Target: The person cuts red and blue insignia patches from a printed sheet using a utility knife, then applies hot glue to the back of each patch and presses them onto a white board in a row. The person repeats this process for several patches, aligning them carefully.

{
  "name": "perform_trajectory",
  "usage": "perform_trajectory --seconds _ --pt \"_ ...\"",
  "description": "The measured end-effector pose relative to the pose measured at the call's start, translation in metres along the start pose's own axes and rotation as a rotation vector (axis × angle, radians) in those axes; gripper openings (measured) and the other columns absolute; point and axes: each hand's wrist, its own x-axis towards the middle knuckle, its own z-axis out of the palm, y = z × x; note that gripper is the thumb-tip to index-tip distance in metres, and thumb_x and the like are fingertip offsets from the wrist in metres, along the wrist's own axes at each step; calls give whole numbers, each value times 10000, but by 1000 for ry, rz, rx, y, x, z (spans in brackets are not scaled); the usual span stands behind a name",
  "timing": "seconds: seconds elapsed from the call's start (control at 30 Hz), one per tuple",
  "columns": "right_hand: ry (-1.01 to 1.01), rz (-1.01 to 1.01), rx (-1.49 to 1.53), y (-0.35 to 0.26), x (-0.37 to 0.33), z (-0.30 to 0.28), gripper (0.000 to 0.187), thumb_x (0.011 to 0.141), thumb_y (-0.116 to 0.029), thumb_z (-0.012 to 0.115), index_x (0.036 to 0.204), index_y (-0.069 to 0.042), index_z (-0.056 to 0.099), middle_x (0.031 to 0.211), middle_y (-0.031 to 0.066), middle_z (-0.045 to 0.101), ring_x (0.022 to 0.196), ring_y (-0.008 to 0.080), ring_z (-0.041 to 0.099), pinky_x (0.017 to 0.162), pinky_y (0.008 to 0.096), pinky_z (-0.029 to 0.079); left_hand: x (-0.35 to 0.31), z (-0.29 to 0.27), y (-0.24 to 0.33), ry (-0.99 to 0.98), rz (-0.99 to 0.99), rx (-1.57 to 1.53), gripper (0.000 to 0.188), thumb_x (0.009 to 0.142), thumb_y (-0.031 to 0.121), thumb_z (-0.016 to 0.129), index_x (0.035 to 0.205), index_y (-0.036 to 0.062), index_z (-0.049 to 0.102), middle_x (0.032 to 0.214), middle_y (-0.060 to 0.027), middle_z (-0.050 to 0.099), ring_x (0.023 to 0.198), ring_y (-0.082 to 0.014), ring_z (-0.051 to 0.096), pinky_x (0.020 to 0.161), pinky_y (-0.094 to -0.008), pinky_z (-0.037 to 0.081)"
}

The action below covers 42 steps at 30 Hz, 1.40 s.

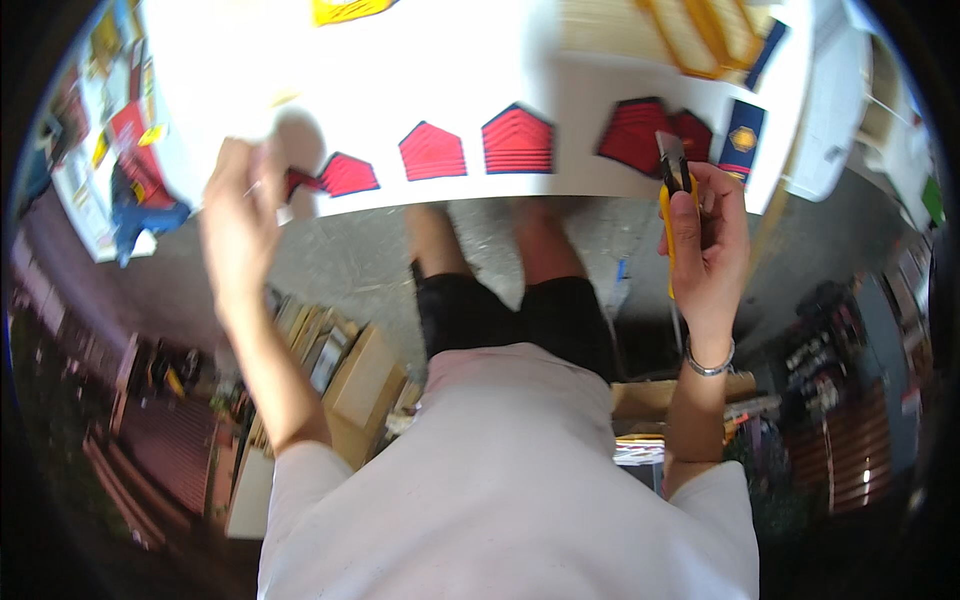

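My right hand (708,235) is closed around a yellow and black utility knife (668,215), its blade pointing away from me over the table's near edge. Just past the blade lie dark red, pentagon-shaped cloth patches (634,135) with dark edging, partly overlapping. Further left along the edge are more striped patches: one large (518,140), one mid-sized (433,152) and a small one (350,175). Beside the small one hovers my left hand (240,205), close to a dark red piece in its shadow. Glare and blur hide whether its fingers hold anything.
The white table (400,80) curves around in front of me. A navy patch with a gold emblem (741,140) lies at the right, below yellow frame-like strips (700,40). Red and blue cloth (145,185) sits at the left. Cardboard boxes (365,385) stand on the floor.
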Motion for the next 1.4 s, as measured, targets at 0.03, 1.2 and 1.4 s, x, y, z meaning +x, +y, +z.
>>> perform_trajectory --seconds 0.03,1.2,1.4 --pt "48 35 77 2 -2 -17 279 1043 -146 608 1278 -13 539 937 54 639 735 125 587 669 274 504 -13 -8 -14 -22 -72 56 277 1010 128 593 823 -38 473 749 -209 458 650 -356 455 629 -440 417" --pt "-39 -846 -863 26 9 121 541 987 -339 606 1478 -126 524 1587 67 436 1436 307 431 1156 509 373 -68 139 79 37 278 38 733 906 206 694 1565 90 395 1645 -87 346 1529 -252 312 1196 -449 355" --pt "-51 -885 -1028 32 -12 136 426 952 -263 653 1345 -99 631 1540 44 495 1426 305 438 1152 500 362 -91 147 78 -7 273 -7 709 909 218 628 1568 106 392 1662 -89 315 1548 -261 262 1256 -477 205"
